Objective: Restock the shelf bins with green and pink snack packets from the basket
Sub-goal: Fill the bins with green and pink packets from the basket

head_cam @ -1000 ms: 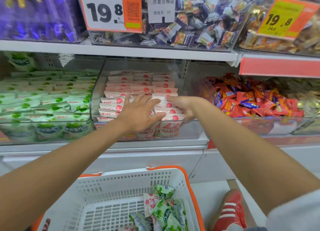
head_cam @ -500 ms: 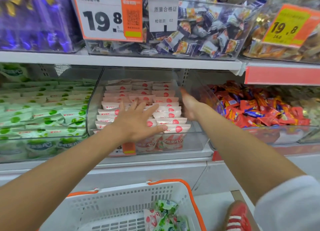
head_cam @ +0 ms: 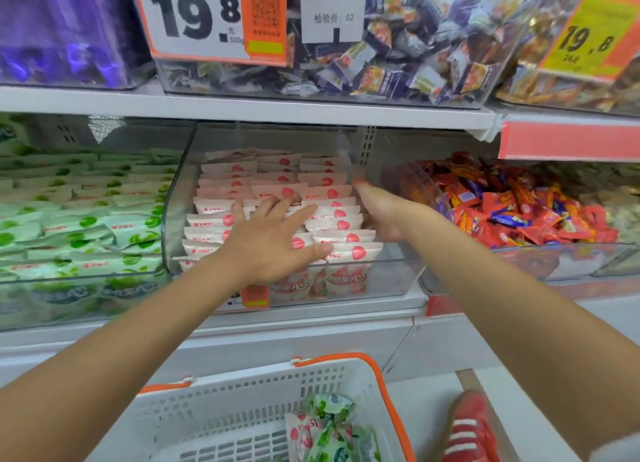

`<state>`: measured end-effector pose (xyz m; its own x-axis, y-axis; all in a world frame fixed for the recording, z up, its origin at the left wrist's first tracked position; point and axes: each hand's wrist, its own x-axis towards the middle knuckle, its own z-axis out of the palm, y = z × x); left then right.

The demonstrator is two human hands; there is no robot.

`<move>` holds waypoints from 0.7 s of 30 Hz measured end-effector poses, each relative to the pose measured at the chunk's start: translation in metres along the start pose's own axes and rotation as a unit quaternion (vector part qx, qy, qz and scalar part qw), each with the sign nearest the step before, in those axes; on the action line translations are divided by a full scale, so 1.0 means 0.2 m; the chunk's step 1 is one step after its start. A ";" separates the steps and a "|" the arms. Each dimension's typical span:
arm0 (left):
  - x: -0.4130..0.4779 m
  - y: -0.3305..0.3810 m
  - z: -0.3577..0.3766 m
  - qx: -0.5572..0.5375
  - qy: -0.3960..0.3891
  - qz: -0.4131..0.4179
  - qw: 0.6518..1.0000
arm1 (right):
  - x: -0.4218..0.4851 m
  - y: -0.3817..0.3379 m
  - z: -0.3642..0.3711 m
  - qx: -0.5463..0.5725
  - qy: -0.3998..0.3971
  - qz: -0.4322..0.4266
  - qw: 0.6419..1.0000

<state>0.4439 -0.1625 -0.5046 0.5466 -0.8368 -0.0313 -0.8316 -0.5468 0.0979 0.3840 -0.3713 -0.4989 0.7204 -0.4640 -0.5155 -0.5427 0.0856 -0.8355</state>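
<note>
A clear shelf bin [head_cam: 398,274] in the middle holds rows of pink snack packets [head_cam: 325,193]. My left hand [head_cam: 273,243] lies flat with spread fingers on top of the front rows. My right hand [head_cam: 379,212] reaches along the bin's right inner side with straight fingers against the packets' edge. The bin to the left [head_cam: 79,285] is filled with green snack packets [head_cam: 86,222]. Below, a white basket with orange rim [head_cam: 391,395] holds a few green and pink packets [head_cam: 329,430].
A bin of red candies [head_cam: 519,201] stands to the right. The upper shelf [head_cam: 277,109] carries bins of purple and mixed sweets with price tags [head_cam: 207,18]. A red shoe [head_cam: 471,427] is on the floor by the basket.
My right hand has slid from the front packets to the right side of the pink bin and reached deeper. My left hand stays flat on the packets. The view has moved closer.
</note>
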 end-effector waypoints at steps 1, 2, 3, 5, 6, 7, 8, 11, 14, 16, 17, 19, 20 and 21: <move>0.00 0.00 0.00 -0.002 0.001 -0.001 1.000 | -0.04 0.02 -0.01 -0.040 -0.032 0.038 0.998; 0.01 0.00 0.00 -0.004 0.002 -0.003 1.000 | -0.07 0.04 0.00 -0.058 -0.064 0.067 0.994; 0.01 0.00 0.00 -0.007 0.003 -0.005 1.000 | -0.11 0.04 0.03 -0.060 -0.081 0.082 0.992; 0.01 0.00 0.00 -0.017 0.002 -0.007 1.000 | -0.16 0.05 0.08 -0.070 -0.057 0.072 0.993; 0.01 0.00 0.00 -0.025 0.003 -0.009 1.000 | -0.19 0.04 0.10 -0.084 -0.035 0.064 0.994; 0.00 0.00 -0.01 -0.034 0.007 -0.009 0.999 | -0.24 0.04 0.12 -0.094 -0.014 0.054 0.994; -0.01 0.00 -0.03 -0.040 0.013 -0.008 0.999 | -0.29 0.03 0.14 -0.105 0.009 0.042 0.994; -0.06 0.03 -0.07 -0.032 0.091 0.009 0.995 | -0.37 0.06 0.15 -0.252 0.169 -0.089 0.949; -0.20 0.09 -0.09 -0.081 0.208 0.033 0.974 | -0.47 0.12 0.20 -0.314 0.310 -0.259 0.859; -0.33 0.13 -0.04 -0.110 0.214 0.016 0.970 | -0.56 0.20 0.29 -0.328 0.302 -0.308 0.840; -0.40 0.14 0.01 -0.108 0.204 0.007 0.973 | -0.60 0.26 0.34 -0.343 0.282 -0.323 0.836; -0.52 0.13 0.15 -0.115 0.159 -0.020 0.980 | -0.65 0.42 0.45 -0.360 0.235 -0.337 0.838; -0.58 0.11 0.24 -0.126 0.117 -0.044 0.984 | -0.67 0.52 0.50 -0.357 0.212 -0.331 0.847; -0.64 0.09 0.33 -0.140 0.065 -0.071 0.985 | -0.67 0.63 0.55 -0.349 0.188 -0.319 0.861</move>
<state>0.3519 -0.0666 -0.5650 0.6789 -0.7316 0.0623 -0.6959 -0.6140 0.3725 0.2660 -0.2013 -0.5558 0.8486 -0.4836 0.2143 -0.3097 -0.7826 -0.5400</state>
